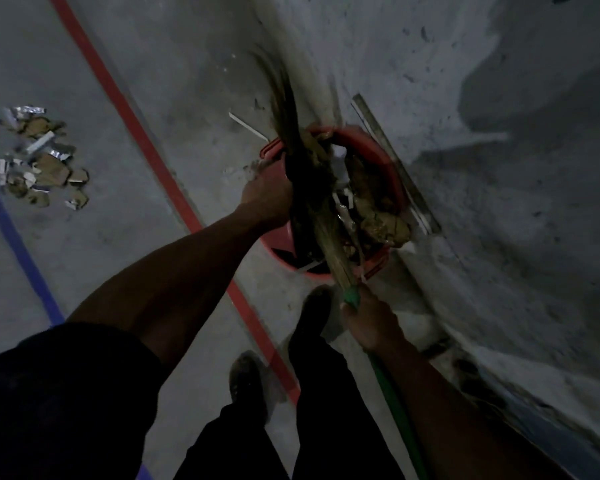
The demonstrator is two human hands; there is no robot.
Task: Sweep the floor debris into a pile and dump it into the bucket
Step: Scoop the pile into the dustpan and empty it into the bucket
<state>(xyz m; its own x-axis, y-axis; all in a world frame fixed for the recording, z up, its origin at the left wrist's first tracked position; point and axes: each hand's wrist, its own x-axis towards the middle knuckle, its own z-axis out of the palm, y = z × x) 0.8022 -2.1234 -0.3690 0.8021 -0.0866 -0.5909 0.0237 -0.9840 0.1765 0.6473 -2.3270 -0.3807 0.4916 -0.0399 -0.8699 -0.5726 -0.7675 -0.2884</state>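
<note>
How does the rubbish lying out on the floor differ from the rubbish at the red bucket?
The floor rubbish lies spread flat on the concrete, left of the red line; the bucket rubbish is bunched up at the red bucket beside the wall. Nothing touches the floor rubbish, while the bucket rubbish sits against the broom that the left hand and right hand hold. Both mix brown cardboard scraps with pale and shiny bits.

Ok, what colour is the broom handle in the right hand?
Green; the broom handle shows best in the head view, the only one, below the right hand.
</note>
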